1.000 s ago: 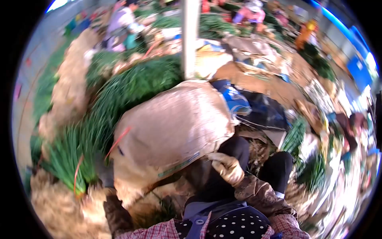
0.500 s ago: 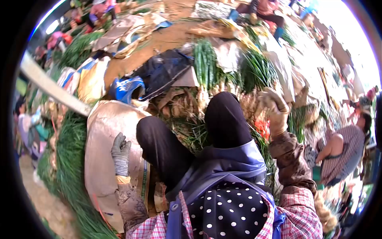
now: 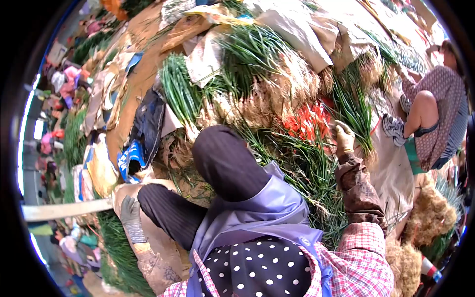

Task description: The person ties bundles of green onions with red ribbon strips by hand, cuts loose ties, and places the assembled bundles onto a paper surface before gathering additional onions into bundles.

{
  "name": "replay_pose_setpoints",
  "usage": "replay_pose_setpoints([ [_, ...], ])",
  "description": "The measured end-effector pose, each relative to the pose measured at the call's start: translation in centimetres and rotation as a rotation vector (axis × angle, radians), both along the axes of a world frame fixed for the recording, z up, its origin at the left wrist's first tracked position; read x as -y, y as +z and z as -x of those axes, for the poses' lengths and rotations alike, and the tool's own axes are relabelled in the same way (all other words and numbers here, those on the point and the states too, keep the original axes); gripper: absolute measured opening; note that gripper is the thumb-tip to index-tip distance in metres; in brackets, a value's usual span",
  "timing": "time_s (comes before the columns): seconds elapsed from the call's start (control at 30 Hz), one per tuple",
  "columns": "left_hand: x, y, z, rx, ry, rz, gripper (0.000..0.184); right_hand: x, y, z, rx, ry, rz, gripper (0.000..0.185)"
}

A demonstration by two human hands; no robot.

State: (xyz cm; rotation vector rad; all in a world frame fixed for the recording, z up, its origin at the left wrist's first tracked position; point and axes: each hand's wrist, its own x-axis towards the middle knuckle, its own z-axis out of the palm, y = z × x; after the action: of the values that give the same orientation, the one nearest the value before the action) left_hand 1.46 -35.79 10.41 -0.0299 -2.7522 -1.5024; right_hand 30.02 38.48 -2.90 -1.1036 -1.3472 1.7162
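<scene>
My left hand (image 3: 131,218), in a grey glove, rests with fingers extended against the tan sack (image 3: 166,242) beside my left knee. It holds nothing that I can see. My right hand (image 3: 345,138), in a pale glove, is out to the right with its fingers loosely bent and apart, seemingly without anything in them. It is beside a pile of red plastic strips (image 3: 309,120) and close to a bunch of spring onions (image 3: 352,101). Loose green leaves (image 3: 311,173) lie between that hand and my knees.
Rooted onion bunches (image 3: 282,89) and another green bunch (image 3: 178,86) lie in front. A dark bag (image 3: 148,116) and blue-printed packaging (image 3: 131,157) are front left. A co-worker (image 3: 435,109) crouches at right, near brown root heaps (image 3: 430,213). A pale bar (image 3: 67,210) juts in from the left.
My view has turned right, so the surroundings shift left. My right hand has come lower, beside the red strips. My left hand stays at the sack.
</scene>
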Motion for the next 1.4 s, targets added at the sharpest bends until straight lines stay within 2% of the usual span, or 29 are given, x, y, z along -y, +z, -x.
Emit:
replay_pose_setpoints([
  [0.07,-1.8,1.7,0.7,-0.004,-0.037,0.045,0.048,-0.5,-5.1,-0.9,0.017,0.043,0.145,0.019],
  [0.13,-3.4,3.5,1.1,-0.02,-0.104,0.152,0.051,0.6,-7.1,-1.0,0.105,-0.015,0.146,0.018],
  [0.17,-3.8,4.2,1.3,0.033,-0.086,0.077,0.05,0.4,-8.3,-1.3,0.12,-0.016,0.173,0.018],
  [0.2,-6.2,5.8,0.7,-0.001,-0.108,0.243,0.046,0.1,-10.0,-1.4,0.134,-0.016,0.196,0.017],
  [0.27,-7.6,6.9,0.5,0.046,-0.078,0.272,0.044,-1.1,-12.5,-1.2,0.222,-0.027,0.201,0.018],
  [0.33,-8.8,7.7,0.2,0.041,-0.049,0.3,0.043,-4.5,-19.0,-0.8,0.393,-0.004,-0.046,0.019],
  [0.37,-9.1,7.9,0.0,0.032,-0.029,0.307,0.042,-6.5,-23.2,-0.3,0.375,-0.04,-0.144,0.019],
  [0.4,-9.4,7.9,-0.3,0.024,-0.007,0.314,0.042,-7.7,-22.3,0.9,0.549,0.007,-0.224,0.017],
  [0.5,-10.2,8.7,-1.3,0.038,0.028,0.328,0.042,-9.5,-18.2,5.2,0.454,-0.063,-0.067,0.02],
  [0.57,-10.1,9.3,-2.3,0.039,0.045,0.292,0.043,-12.1,-21.7,6.8,0.568,-0.082,-0.125,0.022],
  [0.63,-10.9,11.2,-3.6,0.023,-0.101,0.294,0.043,-12.5,-19.2,9.4,0.657,-0.069,-0.114,0.022],
  [0.7,-9.9,10.3,-4.1,0.021,0.061,0.369,0.043,-12.4,-18.6,11.0,0.717,-0.051,-0.105,0.022],
  [0.83,-8.9,10.8,-4.8,0.084,0.152,0.329,0.044,-10.7,-17.7,11.5,0.734,-0.012,-0.073,0.022],
  [0.93,-9.4,11.0,-4.8,0.062,0.14,0.339,0.044,-8.4,-17.6,9.9,0.572,0.009,-0.08,0.022],
  [1.0,-12.3,11.8,-5.3,0.064,0.129,0.343,0.043,-6.3,-18.2,8.2,0.358,0.028,-0.136,0.018],
  [1.03,-13.6,12.3,-5.3,0.067,0.122,0.346,0.042,-5.0,-18.3,7.4,0.227,-0.027,-0.108,0.014],
  [1.07,-13.7,12.0,-4.8,0.054,0.093,0.331,0.042,-4.2,-18.4,6.4,0.226,-0.005,-0.043,0.013],
  [1.13,-13.3,10.8,-4.0,0.025,0.034,0.301,0.041,-2.0,-15.5,4.8,0.216,0.056,-0.002,0.01],
  [1.17,-11.5,9.7,-3.0,-0.002,0.014,0.346,0.041,-0.7,-13.1,4.6,0.092,0.047,0.163,0.007],
  [1.2,-11.8,9.3,-2.6,-0.009,-0.026,0.35,0.041,0.6,-9.5,4.4,0.064,0.063,0.25,0.016],
  [1.27,-13.6,8.9,-1.3,-0.024,-0.119,0.35,0.042,2.2,-6.2,3.4,0.008,0.113,0.367,0.014],
  [1.4,-17.3,7.8,-0.9,-0.105,-0.331,0.233,0.043,3.2,-5.7,2.6,-0.067,0.075,0.327,0.006],
])
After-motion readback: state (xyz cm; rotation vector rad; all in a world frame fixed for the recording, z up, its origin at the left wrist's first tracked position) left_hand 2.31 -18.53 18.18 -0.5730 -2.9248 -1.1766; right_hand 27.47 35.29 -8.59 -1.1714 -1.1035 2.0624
